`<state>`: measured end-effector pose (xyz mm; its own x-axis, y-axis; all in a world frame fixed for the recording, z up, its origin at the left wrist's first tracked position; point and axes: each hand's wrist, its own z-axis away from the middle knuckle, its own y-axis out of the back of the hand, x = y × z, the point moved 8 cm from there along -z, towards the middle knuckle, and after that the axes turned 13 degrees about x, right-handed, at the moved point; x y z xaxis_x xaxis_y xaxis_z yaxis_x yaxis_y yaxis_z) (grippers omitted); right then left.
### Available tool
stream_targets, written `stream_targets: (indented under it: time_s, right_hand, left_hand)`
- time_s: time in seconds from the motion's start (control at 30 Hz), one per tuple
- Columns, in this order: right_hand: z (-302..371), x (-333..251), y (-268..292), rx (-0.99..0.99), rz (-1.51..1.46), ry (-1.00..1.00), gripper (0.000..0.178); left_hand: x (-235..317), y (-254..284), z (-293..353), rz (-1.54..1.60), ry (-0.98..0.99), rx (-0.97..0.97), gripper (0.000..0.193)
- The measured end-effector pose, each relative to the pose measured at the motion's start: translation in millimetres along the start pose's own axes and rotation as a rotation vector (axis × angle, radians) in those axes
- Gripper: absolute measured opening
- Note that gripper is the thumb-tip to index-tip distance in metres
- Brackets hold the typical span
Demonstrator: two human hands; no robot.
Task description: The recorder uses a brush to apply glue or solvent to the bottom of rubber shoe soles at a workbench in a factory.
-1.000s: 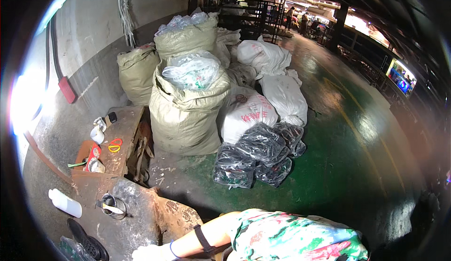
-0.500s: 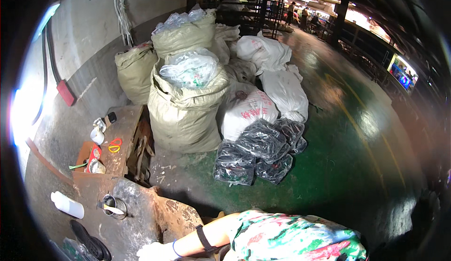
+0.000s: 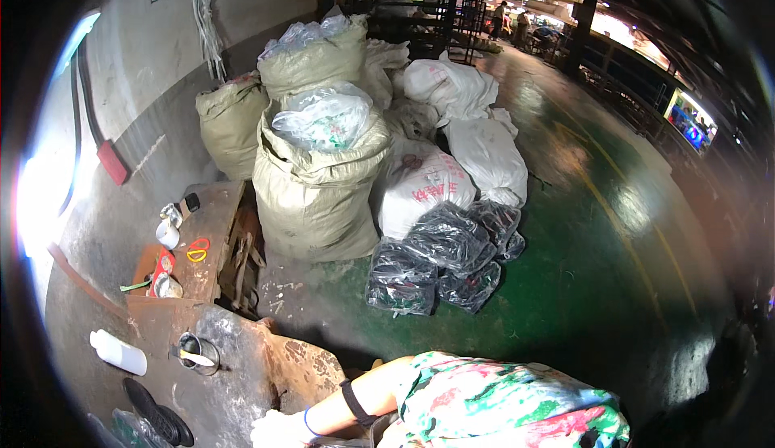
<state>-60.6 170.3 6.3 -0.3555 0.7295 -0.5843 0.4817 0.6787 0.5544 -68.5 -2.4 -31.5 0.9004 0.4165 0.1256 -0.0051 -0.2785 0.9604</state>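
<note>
My right hand (image 3: pixel 278 430) is at the bottom edge, over the worn grey work surface (image 3: pixel 230 399). It looks white and washed out by light, and its fingers are cut off or too bright to make out. The forearm has a black band and a thin blue band at the wrist; the sleeve is multicoloured. My left hand is out of view. Nearby on the work surface stands a metal pot (image 3: pixel 198 354) with a pale handle or brush in it. Dark shoe soles (image 3: pixel 157 416) and a white plastic bottle (image 3: pixel 119 353) lie farther left.
A wooden bench (image 3: pixel 206 222) holds orange-and-yellow-handled scissors (image 3: pixel 197 250) and a white cup (image 3: pixel 167 234). Big woven sacks (image 3: pixel 315 206), white sacks (image 3: pixel 488 161) and black plastic-wrapped bundles (image 3: pixel 448 242) are heaped on the green floor. Distant people (image 3: pixel 498 20) stand at the back.
My right hand and forearm have shifted slightly right and upward, and the sleeve has risen a little. The bottle, pot and sacks stay in place.
</note>
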Motion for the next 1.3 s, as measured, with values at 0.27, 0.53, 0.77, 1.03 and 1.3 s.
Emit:
stream_targets:
  time_s: [0.27, 0.53, 0.77, 1.03, 1.3]
  right_hand:
    - [2.6, -19.9, -7.6, 0.191, 0.216, 0.196, 0.04]
    - [-22.9, -59.4, -78.7, -0.067, 0.134, 0.243, 0.058]
    - [-29.7, 12.5, -122.3, 0.258, 0.285, 0.312, 0.032]
    - [-61.7, -8.6, -77.7, 0.245, 0.017, 0.144, 0.027]
    - [-23.4, 69.3, -53.5, -0.072, 0.551, -0.104, 0.021]
  left_hand:
    - [-100.3, -111.1, 171.1, 0.115, -0.235, -0.042, 0.026]
    - [-215.7, -81.8, 203.5, 0.195, -0.281, -0.025, 0.025]
    - [-35.3, 39.2, 8.8, 0.594, 0.223, -0.179, 0.044]
    - [-19.9, 86.0, -64.0, 0.319, 0.352, 0.164, 0.032]
    - [-7.7, 73.3, -79.6, -0.319, -0.081, 0.202, 0.018]
